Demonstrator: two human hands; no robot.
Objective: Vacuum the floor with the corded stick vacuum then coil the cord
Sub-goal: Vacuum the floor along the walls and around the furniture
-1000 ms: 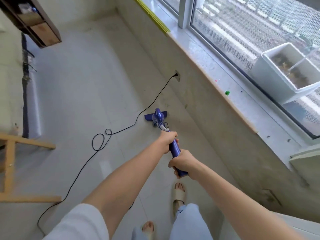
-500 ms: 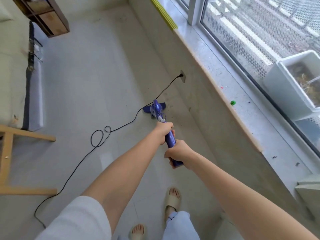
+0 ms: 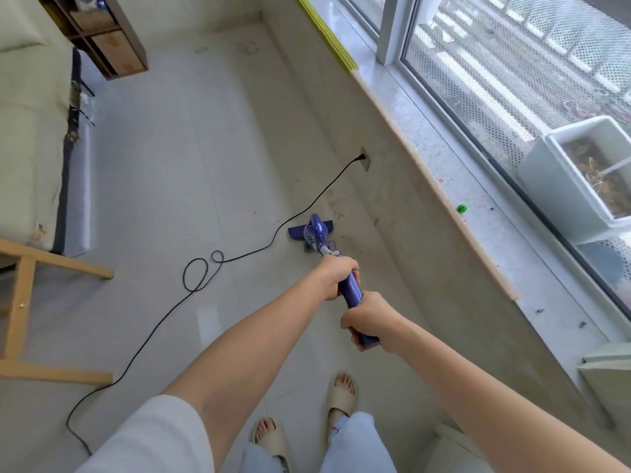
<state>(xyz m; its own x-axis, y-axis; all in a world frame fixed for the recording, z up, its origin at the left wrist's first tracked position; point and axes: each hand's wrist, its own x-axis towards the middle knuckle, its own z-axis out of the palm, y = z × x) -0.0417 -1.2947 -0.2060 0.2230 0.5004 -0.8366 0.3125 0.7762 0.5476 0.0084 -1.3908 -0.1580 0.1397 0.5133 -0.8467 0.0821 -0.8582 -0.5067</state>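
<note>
The purple stick vacuum [image 3: 316, 232] stands with its floor head on the pale tiled floor [image 3: 164, 172], close to the low wall under the window. My left hand [image 3: 336, 274] grips the upper part of its handle. My right hand [image 3: 370, 320] grips the handle's end, nearer to me. The black cord [image 3: 191, 278] runs from the wall socket [image 3: 364, 158] down across the floor, makes two small loops left of the vacuum and trails toward the lower left.
A wooden stool frame [image 3: 20, 308] stands at the left, and a cream sofa [image 3: 30, 138] lies behind it. A dark wooden shelf [image 3: 102, 39] sits at the far end. The window sill [image 3: 478, 213] runs along the right, with a white planter [image 3: 577, 179] outside.
The vacuum head has slid a little along the wall and both hands moved with the handle. My view has shifted to the left. The cord loops lie where they were.
</note>
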